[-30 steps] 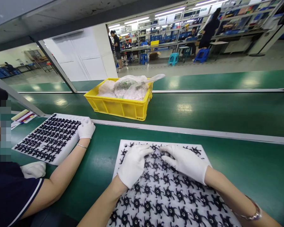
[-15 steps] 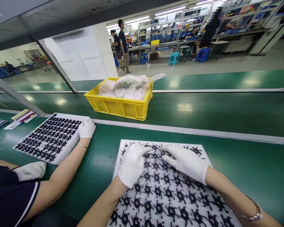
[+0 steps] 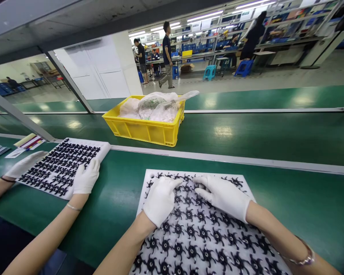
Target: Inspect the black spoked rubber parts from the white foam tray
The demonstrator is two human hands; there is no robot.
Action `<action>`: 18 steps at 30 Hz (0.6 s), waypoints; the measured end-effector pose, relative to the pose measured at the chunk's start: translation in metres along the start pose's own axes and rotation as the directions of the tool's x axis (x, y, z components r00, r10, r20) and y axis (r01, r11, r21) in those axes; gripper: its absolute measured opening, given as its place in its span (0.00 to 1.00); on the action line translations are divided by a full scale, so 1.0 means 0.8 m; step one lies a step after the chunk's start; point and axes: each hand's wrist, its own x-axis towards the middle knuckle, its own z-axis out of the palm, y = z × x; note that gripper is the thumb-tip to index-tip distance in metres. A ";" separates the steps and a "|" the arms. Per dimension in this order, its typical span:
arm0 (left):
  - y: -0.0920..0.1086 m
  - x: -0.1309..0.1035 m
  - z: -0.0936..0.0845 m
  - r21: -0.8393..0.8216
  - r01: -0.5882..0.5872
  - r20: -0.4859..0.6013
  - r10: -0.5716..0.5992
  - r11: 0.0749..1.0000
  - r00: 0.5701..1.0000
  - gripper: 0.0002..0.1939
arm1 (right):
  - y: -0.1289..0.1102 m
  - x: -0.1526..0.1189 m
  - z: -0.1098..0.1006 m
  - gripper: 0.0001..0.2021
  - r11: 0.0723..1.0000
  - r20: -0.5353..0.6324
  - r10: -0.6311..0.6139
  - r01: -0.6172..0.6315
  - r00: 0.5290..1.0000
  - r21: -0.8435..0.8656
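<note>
Left hand (image 3: 159,200) and right hand (image 3: 225,196) over white board (image 3: 196,224)

Whether the left pinched anything could not be told; the right's thumb and fingers were spread. Black wheels (image 3: 190,231) lined the board, on the tabletop (image 3: 309,198) beneath both hands; a yellow bin (image 3: 145,131) stood beyond.

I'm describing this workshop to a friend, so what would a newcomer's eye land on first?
Probably the bright yellow bin of plastic bags on the green surface beyond the pale strip. Next, the white board in front, covered in rows of spiky black wheels, with the gloved left hand and right hand over its far part. A similar board sits left, between a co-worker's gloved hands.
</note>
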 end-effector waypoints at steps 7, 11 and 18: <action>0.001 0.002 -0.002 0.021 -0.006 0.009 0.006 1.000 1.000 0.25 | 0.000 0.000 0.000 0.17 1.000 -0.005 0.003 -0.003 1.000 0.003; 0.000 0.002 -0.002 0.053 -0.011 0.033 0.009 0.999 0.999 0.25 | 0.001 0.000 0.000 0.17 0.999 -0.008 -0.008 0.009 1.000 0.035; -0.001 0.006 -0.001 0.082 0.029 0.057 -0.033 0.996 0.998 0.23 | 0.011 -0.022 -0.026 0.18 0.999 -0.045 -0.031 0.032 0.998 0.031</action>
